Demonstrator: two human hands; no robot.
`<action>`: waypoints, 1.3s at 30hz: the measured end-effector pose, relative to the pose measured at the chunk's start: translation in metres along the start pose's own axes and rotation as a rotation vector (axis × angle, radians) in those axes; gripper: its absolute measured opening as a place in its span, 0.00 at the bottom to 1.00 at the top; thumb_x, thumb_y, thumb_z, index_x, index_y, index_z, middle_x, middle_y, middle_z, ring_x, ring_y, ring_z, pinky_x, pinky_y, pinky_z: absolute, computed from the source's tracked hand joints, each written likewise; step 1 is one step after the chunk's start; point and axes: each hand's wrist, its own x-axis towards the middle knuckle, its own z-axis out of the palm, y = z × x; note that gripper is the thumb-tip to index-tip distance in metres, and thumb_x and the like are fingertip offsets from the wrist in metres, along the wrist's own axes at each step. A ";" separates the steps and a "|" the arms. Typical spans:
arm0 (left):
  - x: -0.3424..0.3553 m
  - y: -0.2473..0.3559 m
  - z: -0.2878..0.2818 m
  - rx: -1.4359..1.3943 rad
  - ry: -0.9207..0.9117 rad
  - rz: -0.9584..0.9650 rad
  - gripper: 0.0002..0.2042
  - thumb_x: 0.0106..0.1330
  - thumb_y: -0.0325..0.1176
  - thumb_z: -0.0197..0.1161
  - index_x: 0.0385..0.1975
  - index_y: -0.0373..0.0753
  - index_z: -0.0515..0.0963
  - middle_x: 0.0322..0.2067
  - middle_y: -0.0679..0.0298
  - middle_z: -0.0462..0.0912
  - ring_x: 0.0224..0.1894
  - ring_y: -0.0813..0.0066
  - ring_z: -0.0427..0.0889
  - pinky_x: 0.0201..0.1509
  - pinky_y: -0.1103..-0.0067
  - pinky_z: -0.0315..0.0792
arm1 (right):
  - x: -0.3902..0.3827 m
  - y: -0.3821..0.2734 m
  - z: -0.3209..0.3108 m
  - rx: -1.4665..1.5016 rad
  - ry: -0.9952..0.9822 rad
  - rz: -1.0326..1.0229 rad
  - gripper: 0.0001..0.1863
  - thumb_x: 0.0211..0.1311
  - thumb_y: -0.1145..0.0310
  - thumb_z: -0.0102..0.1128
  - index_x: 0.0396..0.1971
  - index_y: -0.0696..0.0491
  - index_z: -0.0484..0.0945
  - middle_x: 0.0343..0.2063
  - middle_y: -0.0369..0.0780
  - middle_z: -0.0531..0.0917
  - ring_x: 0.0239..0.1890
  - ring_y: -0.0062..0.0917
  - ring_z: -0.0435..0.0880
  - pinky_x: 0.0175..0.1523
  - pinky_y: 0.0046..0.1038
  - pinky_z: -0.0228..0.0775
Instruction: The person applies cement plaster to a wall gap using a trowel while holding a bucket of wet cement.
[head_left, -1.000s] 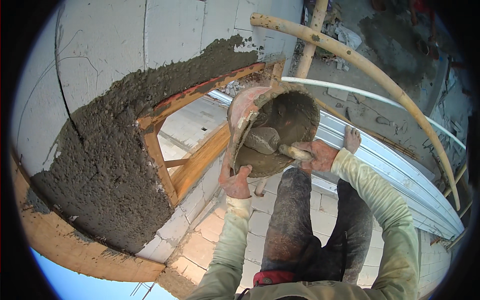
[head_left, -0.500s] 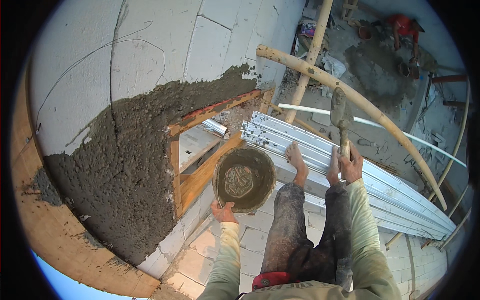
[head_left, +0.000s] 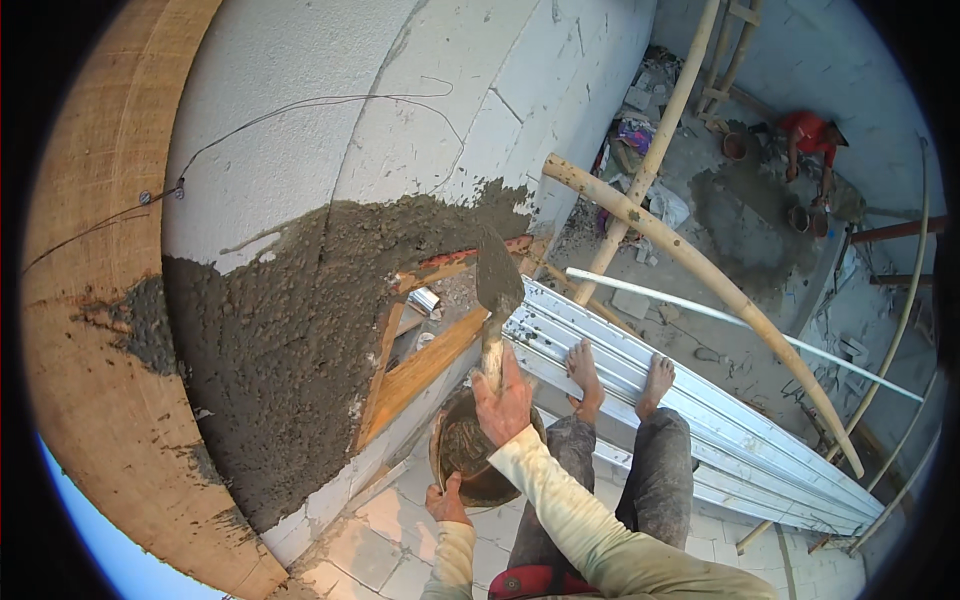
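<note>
My right hand is closed around the wooden handle of a trowel, whose mortar-smeared blade points away from me. Below that hand is a round bucket with wet mortar in its bottom. My left hand grips the bucket's near rim, fingers curled over the edge. To the left, rough grey mortar coats the lower part of the white block wall. The trowel blade is held over the corner of a wooden frame set beside that coat; part of the frame is hidden behind it.
I stand barefoot on ribbed metal planks. Bamboo poles and a white pipe cross at the right. Far below, a person in a red shirt crouches beside buckets. A curved wooden board borders the left, with a loose wire nearby.
My right hand has swung the trowel left, from beside my right foot to above the bucket and frame. The view has shifted left. My left hand keeps its grip on the bucket.
</note>
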 end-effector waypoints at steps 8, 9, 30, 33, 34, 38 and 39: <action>-0.009 0.030 0.077 -0.052 -0.260 0.069 0.10 0.46 0.20 0.66 0.23 0.37 0.70 0.26 0.66 0.77 0.28 0.77 0.70 0.35 0.79 0.68 | -0.035 0.062 -0.191 -0.295 -0.164 0.158 0.36 0.55 0.67 0.61 0.65 0.57 0.60 0.46 0.57 0.79 0.47 0.52 0.80 0.53 0.41 0.72; -0.017 0.042 0.088 -0.102 -0.282 0.076 0.09 0.46 0.20 0.66 0.22 0.37 0.70 0.25 0.67 0.77 0.27 0.77 0.70 0.35 0.80 0.68 | -0.041 0.059 -0.212 -0.487 -0.184 0.014 0.36 0.55 0.66 0.61 0.64 0.58 0.60 0.43 0.56 0.81 0.46 0.52 0.81 0.51 0.41 0.73; -0.083 0.121 0.120 0.241 -0.370 0.642 0.07 0.48 0.19 0.61 0.26 0.35 0.72 0.29 0.69 0.77 0.31 0.81 0.71 0.40 0.82 0.69 | -0.015 -0.018 -0.216 -1.128 -0.848 -0.417 0.30 0.57 0.74 0.55 0.60 0.70 0.61 0.33 0.54 0.80 0.34 0.41 0.85 0.35 0.37 0.79; -0.083 0.119 0.118 0.231 -0.379 0.622 0.07 0.48 0.19 0.61 0.24 0.37 0.71 0.25 0.72 0.73 0.28 0.83 0.67 0.36 0.83 0.66 | -0.001 -0.022 -0.207 -1.204 -0.517 -0.437 0.36 0.56 0.74 0.55 0.64 0.67 0.54 0.34 0.53 0.77 0.30 0.42 0.84 0.30 0.36 0.79; -0.082 0.116 0.120 0.225 -0.382 0.629 0.07 0.48 0.19 0.61 0.24 0.37 0.71 0.25 0.72 0.73 0.28 0.83 0.67 0.36 0.83 0.66 | -0.002 -0.018 -0.208 -1.206 -0.509 -0.442 0.36 0.56 0.74 0.55 0.64 0.67 0.54 0.34 0.53 0.77 0.30 0.42 0.84 0.30 0.36 0.79; -0.079 0.111 0.120 0.212 -0.343 0.732 0.08 0.47 0.24 0.63 0.24 0.35 0.70 0.21 0.70 0.69 0.25 0.79 0.64 0.31 0.80 0.66 | -0.029 -0.005 -0.214 -1.244 -0.690 -0.608 0.29 0.58 0.75 0.54 0.59 0.70 0.62 0.33 0.52 0.79 0.32 0.41 0.85 0.33 0.37 0.79; -0.079 0.112 0.118 0.225 -0.343 0.723 0.08 0.47 0.24 0.63 0.24 0.35 0.70 0.21 0.69 0.69 0.25 0.79 0.64 0.31 0.80 0.66 | -0.033 -0.007 -0.222 -1.267 -0.773 -0.596 0.31 0.58 0.74 0.53 0.61 0.69 0.60 0.33 0.53 0.78 0.31 0.40 0.85 0.31 0.36 0.79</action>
